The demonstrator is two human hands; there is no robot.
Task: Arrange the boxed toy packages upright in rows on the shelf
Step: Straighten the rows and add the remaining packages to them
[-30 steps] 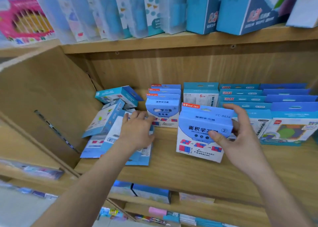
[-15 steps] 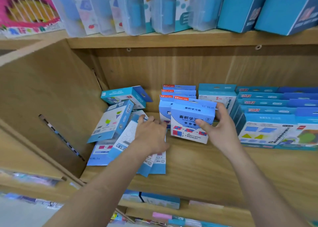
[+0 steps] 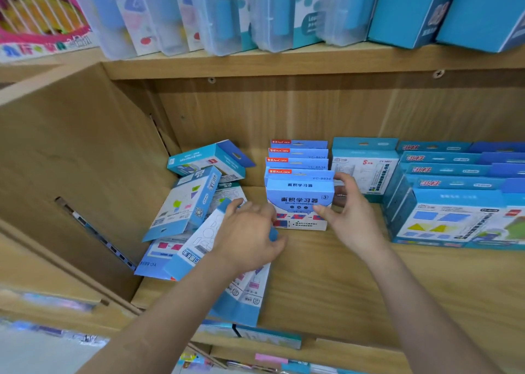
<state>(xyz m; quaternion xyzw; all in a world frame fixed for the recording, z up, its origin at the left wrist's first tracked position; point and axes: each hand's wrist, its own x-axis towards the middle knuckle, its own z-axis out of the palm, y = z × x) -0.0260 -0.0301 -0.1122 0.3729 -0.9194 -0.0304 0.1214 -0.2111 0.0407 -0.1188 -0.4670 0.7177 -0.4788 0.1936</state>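
A light blue boxed toy (image 3: 299, 200) stands upright at the front of a row of identical boxes (image 3: 298, 153) on the wooden shelf (image 3: 341, 288). My right hand (image 3: 352, 217) grips its right side, thumb on the front and fingers behind. To the left lies a toppled pile of boxes (image 3: 187, 203), some flat, some leaning. My left hand (image 3: 247, 234) is closed around a flat white and blue box (image 3: 203, 241) on top of that pile.
More upright rows stand to the right: a white and blue row (image 3: 365, 169) and a wider teal row (image 3: 443, 220). The shelf's side panel (image 3: 85, 175) closes off the left. Clear plastic cases (image 3: 227, 16) fill the shelf above.
My right hand has pushed the blue box back and left until it stands against its row. My left hand has curled around the flat box and tilted it up slightly.
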